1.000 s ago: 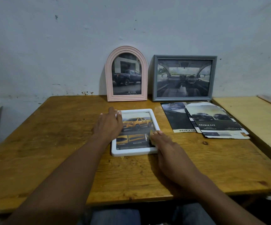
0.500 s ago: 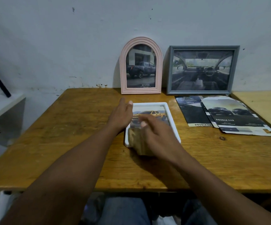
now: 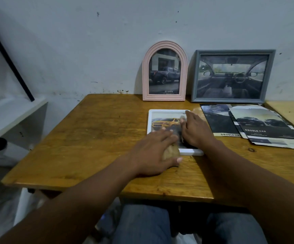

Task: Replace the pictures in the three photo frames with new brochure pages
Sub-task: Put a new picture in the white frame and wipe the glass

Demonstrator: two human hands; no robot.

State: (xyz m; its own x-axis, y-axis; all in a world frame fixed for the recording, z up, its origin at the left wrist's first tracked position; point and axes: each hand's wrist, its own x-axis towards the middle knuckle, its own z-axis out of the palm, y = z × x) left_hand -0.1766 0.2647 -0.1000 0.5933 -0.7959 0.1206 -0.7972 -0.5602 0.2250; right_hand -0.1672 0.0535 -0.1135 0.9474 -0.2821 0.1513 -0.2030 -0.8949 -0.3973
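Caution: white rectangular plastic photo frame [image 3: 162, 120] lies flat on wooden table [image 3: 98, 138] under my left hand [image 3: 153, 152] and right hand [image 3: 196, 132], fingers straight, gripping nothing; likely light, stiff, fragile-fronted; grip its long edges.

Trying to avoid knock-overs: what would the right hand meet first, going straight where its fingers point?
The right hand likely meets the pink arched frame near its right foot; depth unclear.

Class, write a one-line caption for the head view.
Left hand and right hand on a white frame flat on the table; pink frame and grey frame behind, brochure pages alongside.
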